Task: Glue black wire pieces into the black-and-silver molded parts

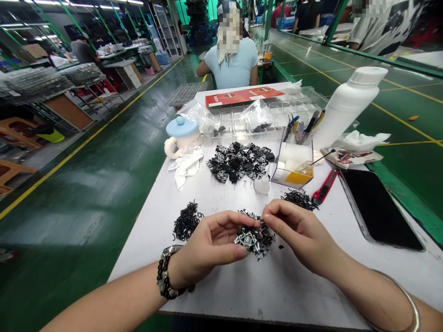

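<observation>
Near the front of the white table (221, 286), my left hand (211, 240) holds a small black and silver part (248, 239) between thumb and fingers. My right hand (297, 230) is closed in a pinch at the right side of that part; what its fingertips hold is too small to make out. Under and behind the fingertips lies a pile of small metal and black pieces (260, 249). A heap of black curved pieces (187, 220) lies left of my left hand, and another heap (300, 199) sits behind my right hand.
Farther back lies a large heap of black and silver parts (238, 161). Around it stand a lidded mug (183, 136), a clear tool box (294, 163) and a white bottle (349, 106). A red cutter (324, 188) and a phone (380, 210) lie right. A person (231, 60) sits beyond.
</observation>
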Tool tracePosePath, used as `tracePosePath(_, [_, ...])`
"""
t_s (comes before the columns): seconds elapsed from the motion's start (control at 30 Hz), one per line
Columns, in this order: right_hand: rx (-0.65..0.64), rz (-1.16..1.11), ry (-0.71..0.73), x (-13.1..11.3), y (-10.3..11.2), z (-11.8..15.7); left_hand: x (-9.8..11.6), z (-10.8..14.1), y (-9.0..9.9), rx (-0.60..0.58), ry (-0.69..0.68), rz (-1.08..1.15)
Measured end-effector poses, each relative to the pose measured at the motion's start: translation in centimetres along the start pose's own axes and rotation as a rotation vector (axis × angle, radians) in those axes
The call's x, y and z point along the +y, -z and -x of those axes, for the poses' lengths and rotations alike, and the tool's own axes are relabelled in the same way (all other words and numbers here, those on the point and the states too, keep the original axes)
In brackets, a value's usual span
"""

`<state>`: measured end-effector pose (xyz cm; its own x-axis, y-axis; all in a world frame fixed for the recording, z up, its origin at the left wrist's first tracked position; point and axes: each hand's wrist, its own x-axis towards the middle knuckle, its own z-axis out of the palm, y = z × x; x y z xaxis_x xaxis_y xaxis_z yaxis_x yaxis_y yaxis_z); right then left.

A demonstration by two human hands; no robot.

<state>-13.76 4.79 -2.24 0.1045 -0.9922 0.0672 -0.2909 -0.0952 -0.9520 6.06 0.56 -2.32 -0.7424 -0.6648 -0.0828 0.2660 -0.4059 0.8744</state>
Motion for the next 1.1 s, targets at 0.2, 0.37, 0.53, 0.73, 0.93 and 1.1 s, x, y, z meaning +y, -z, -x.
tracePosePath(0.2, [0.042, -0.01, -0.037, 0.8, -0.2, -0.1, 0.1, 0.0, -0.1, 0.025, 0.0, 0.051])
tracePosePath(0.37, [0.081, 0.093, 0.185, 0.5, -0.1, -0.1, 0.3, 0.0, 0.0, 0.025, 0.008, 0.087])
tracePosePath(0.53, [0.055, 0.31, 0.502, 0.7, 0.6, 0.0, 0.3, 0.1, 0.2, 0.04, 0.052, 0.104])
tracePosePath(0.73, [-0.115, 0.325, 0.622, 1.1, 1.6, -0.4, 0.2, 0.0, 0.3, 0.013, 0.074, 0.127])
tracePosePath(0.93, [-0.11, 0.299, 0.646, 1.2, 1.5, -0.6, 0.2, -0.1, 0.2, 0.026, 0.072, 0.155])
tracePosePath(1.1, [-0.043, 0.288, 0.627, 1.2, 1.8, -0.4, 0.1, 0.1, 0.3, -0.007, 0.073, 0.123])
